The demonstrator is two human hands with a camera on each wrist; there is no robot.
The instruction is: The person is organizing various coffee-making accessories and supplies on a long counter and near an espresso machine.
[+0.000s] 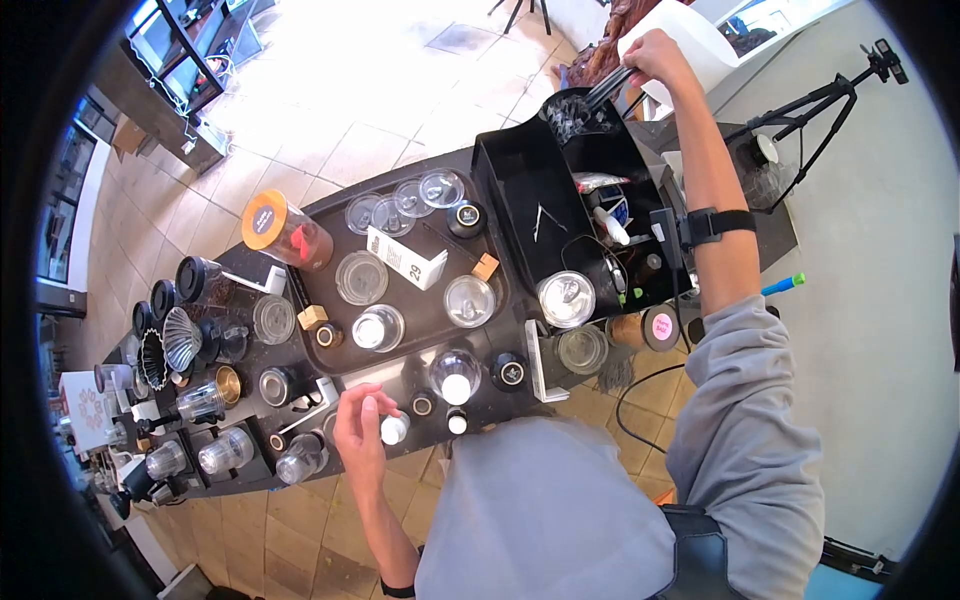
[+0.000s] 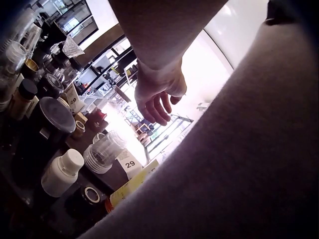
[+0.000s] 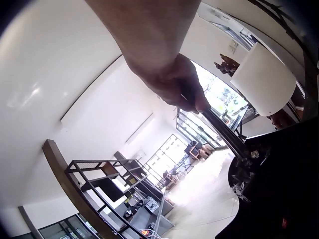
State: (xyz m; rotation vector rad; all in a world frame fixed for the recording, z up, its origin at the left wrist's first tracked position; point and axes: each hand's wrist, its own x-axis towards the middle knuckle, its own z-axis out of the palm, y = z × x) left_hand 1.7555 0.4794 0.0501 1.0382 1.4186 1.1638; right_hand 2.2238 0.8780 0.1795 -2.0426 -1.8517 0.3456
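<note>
My right hand (image 1: 655,60), raised at the far right of the table, grips metal tongs (image 1: 608,88). Their lower ends reach into a heap of clear, shiny pieces (image 1: 572,115) in the far compartment of a black divided box (image 1: 507,165). In the right wrist view the tongs (image 3: 227,132) slant down to those pieces; whether a piece is between the tips I cannot tell. My left hand (image 1: 362,430) hovers over the table's near edge, fingers loosely bent, holding nothing. Beside it in the head view stands a white bottle (image 1: 394,428), also a white-capped bottle (image 2: 62,174) in the left wrist view.
A dark tray (image 1: 420,250) carries clear lids, jars and a folded "29" card (image 1: 408,262). An orange-lidded canister (image 1: 285,230) stands behind it. Jars and glasses crowd the left end. A white cylinder (image 1: 690,50) and a tripod arm (image 1: 810,120) are near my right arm.
</note>
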